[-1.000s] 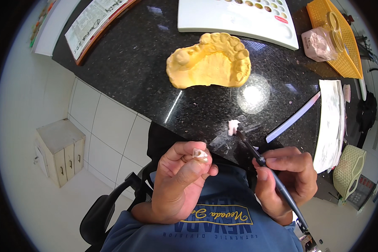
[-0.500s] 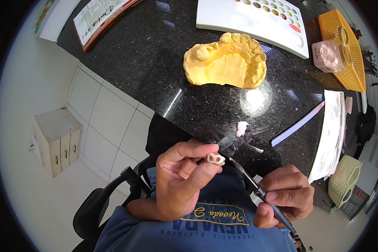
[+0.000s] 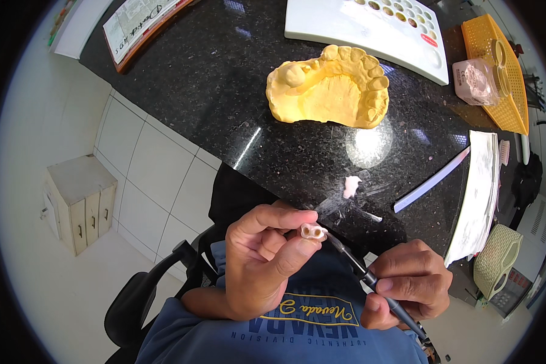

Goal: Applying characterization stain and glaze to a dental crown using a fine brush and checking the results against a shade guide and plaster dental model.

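Observation:
My left hand [image 3: 264,261] pinches a small pale dental piece [image 3: 314,232] with two openings between thumb and finger, over the front edge of the black speckled countertop. My right hand [image 3: 406,285] is closed on a slim dark tool [image 3: 362,271], its pale tip at the right side of the piece, touching or very close to it. A small blob of pink-white paste [image 3: 351,187] lies on the counter above my hands, among white smears. Further back sits a yellow plaster dental model [image 3: 327,91].
A white palette with wells [image 3: 358,36] stands at the back. At right are a yellow basket [image 3: 509,91], a pink-filled jar [image 3: 473,82], a blue strip [image 3: 424,185], a white pad [image 3: 472,200] and a pale green basket [image 3: 492,258]. A framed board [image 3: 130,30] lies back left.
My left hand has moved right and turned the piece, showing its openings. The tool's tip has left the paste and come to the piece, with my right hand shifting slightly lower.

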`<state>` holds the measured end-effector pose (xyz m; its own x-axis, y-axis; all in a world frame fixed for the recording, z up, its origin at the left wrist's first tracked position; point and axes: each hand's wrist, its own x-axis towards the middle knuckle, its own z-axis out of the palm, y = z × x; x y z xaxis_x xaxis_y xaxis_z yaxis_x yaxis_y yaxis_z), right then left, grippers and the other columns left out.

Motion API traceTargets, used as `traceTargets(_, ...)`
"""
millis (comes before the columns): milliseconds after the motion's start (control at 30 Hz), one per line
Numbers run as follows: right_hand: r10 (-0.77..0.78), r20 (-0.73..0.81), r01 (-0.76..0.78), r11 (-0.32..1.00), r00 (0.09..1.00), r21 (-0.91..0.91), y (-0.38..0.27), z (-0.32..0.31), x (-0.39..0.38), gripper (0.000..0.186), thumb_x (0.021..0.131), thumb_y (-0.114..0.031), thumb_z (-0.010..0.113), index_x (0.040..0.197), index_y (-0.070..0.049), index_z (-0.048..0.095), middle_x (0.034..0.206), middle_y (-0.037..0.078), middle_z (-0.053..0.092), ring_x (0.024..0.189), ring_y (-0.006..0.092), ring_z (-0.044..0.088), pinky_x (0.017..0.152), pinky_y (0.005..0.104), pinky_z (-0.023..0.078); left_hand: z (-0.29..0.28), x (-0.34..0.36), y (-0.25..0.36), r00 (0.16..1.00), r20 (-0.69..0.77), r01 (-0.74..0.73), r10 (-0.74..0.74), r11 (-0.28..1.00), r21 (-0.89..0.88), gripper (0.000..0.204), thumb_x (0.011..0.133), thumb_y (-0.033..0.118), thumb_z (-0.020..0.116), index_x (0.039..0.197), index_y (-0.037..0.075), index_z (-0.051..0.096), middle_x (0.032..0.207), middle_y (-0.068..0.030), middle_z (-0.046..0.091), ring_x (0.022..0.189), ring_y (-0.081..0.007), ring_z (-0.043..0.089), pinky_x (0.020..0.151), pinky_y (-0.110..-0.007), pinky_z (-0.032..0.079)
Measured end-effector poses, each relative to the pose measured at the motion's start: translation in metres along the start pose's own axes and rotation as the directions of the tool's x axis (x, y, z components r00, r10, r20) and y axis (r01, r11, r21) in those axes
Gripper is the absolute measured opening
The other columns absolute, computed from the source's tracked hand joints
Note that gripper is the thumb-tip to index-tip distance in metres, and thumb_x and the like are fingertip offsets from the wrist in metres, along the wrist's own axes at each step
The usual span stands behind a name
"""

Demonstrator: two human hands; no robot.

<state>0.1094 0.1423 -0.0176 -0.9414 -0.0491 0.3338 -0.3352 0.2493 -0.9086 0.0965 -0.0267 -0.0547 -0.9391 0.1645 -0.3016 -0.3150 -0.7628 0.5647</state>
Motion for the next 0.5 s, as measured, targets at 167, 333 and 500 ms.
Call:
traceTargets(167,-0.012,0.003,0.012,1.000,1.000,0.000,0.0013,0.0000,-0.0012,0.023,0.068,-0.007,0.080,0.082,-0.003,0.062,0.072,0.010,0.063,0.062,0.0205,0.064,0.051,0.0272,0.054,-0.0002,-0.0002,0.0000,1.000,-0.001,0.004,-0.004,1.000,-0.005,0.026,0.081,-0.013,0.058,0.106,-0.006,0.059,0.098,-0.0119,0.061,0.092,-0.0152,0.063,0.083,-0.027,0.052)
traceTargets(333,0.017,0.013,-0.017,1.000,1.000,0.003,-0.0018,-0.0036,-0.0009,0.022,0.069,-0.007,0.079,0.082,-0.004,0.062,0.073,0.010,0.063,0.062,0.0207,0.065,0.051,0.0273,0.054,-0.0002,-0.0005,-0.0004,1.000,0.004,0.000,0.000,1.000,-0.004,0.026,0.081,-0.014,0.058,0.106,-0.005,0.058,0.097,-0.0118,0.061,0.092,-0.0153,0.063,0.083,-0.027,0.052)
traceTargets(500,0.013,0.008,-0.013,1.000,1.000,-0.005,-0.0009,-0.0016,-0.0017,0.022,0.069,-0.006,0.079,0.082,-0.004,0.062,0.073,0.009,0.063,0.062,0.0207,0.065,0.051,0.0275,0.053,0.0001,-0.0009,0.0003,1.000,-0.001,0.015,-0.015,1.000,-0.011,0.026,0.081,-0.013,0.058,0.106,-0.005,0.058,0.098,-0.0118,0.061,0.092,-0.0154,0.063,0.083,-0.027,0.052)
